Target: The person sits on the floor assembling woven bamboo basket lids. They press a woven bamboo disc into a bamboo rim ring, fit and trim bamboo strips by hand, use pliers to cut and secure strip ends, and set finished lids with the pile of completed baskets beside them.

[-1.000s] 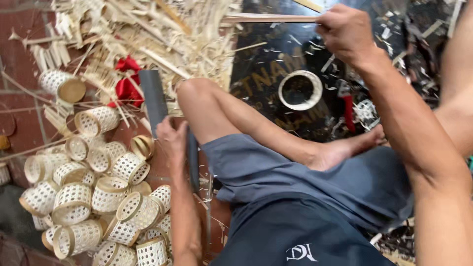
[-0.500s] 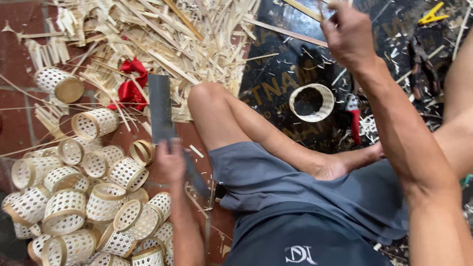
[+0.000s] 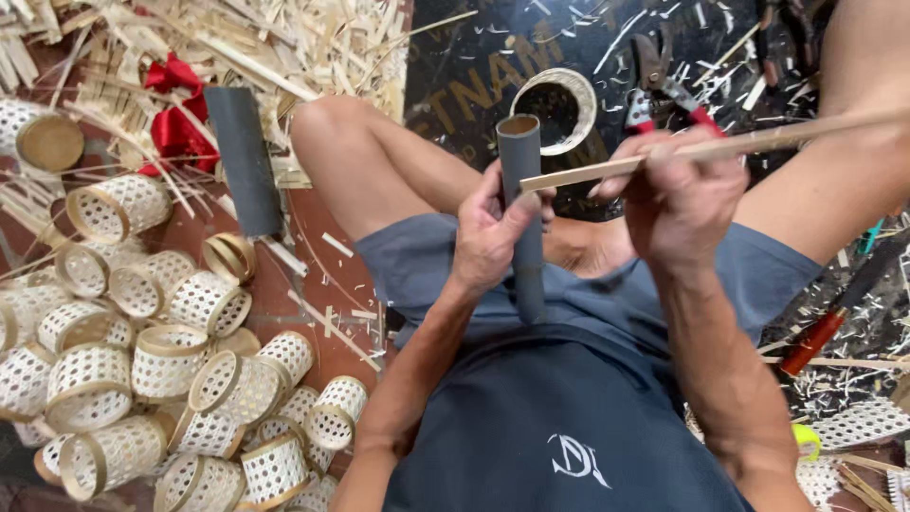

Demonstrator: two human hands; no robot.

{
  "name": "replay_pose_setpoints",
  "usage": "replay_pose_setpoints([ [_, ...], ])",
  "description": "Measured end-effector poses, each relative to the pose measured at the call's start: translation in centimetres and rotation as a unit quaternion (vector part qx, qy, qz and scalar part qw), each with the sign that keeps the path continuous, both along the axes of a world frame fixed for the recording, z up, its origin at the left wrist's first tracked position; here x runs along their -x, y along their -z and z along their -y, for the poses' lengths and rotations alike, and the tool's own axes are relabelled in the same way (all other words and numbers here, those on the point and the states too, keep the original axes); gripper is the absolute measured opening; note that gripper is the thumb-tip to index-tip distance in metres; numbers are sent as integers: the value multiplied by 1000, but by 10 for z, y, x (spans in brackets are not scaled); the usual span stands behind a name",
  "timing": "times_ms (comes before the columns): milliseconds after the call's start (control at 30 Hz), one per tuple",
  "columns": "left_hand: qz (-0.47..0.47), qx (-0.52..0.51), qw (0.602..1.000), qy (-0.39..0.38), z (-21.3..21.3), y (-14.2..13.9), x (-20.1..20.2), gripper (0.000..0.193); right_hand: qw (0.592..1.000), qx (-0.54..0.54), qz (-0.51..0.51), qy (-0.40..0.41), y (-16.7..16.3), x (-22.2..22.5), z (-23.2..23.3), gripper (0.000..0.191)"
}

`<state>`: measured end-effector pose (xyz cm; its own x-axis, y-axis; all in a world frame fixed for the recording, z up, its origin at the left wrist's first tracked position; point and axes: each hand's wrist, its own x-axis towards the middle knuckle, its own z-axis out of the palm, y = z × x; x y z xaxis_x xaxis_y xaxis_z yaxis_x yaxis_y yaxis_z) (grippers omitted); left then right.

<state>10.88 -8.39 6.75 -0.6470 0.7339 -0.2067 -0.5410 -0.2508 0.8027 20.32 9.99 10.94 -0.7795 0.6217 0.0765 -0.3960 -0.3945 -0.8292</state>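
My left hand point(image 3: 493, 228) grips a grey tube point(image 3: 523, 213) held upright over my lap, its open end up. My right hand point(image 3: 678, 199) holds a long thin bamboo strip point(image 3: 720, 147) that runs off to the right; the strip's left end rests against the tube under my left thumb. Both hands are close together above my folded leg and blue shorts.
Several small woven bamboo baskets point(image 3: 166, 360) are heaped at the left on the red floor. A dark flat blade point(image 3: 242, 156), red ribbon point(image 3: 175, 104) and bamboo offcuts point(image 3: 284, 47) lie beyond. A bamboo ring point(image 3: 555, 109) and red-handled pliers point(image 3: 664, 90) sit on the black mat; a red-handled tool point(image 3: 815, 341) lies right.
My left hand left the blade's side and now holds the grey tube in front of me. My right hand came down from the far top with a bamboo strip to the tube.
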Motion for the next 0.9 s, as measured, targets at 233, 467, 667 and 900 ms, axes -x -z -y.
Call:
replay_pose_setpoints([
  [233, 63, 1, 998, 16, -13, -1, -13, 64, 995, -47, 51, 77, 4, -25, 31, 21],
  [467, 120, 16, 992, 34, -8, 12, -19, 63, 982, -96, 105, 125, -20, -58, 33, 26],
  [667, 173, -18, 983, 63, 4, 6, -7, 72, 955, -214, 103, 180, -67, -91, 38, 41],
  [900, 143, -96, 982, 79, 18, 5, -16, 78, 875, -379, 287, 92, -124, -127, 90, 39],
])
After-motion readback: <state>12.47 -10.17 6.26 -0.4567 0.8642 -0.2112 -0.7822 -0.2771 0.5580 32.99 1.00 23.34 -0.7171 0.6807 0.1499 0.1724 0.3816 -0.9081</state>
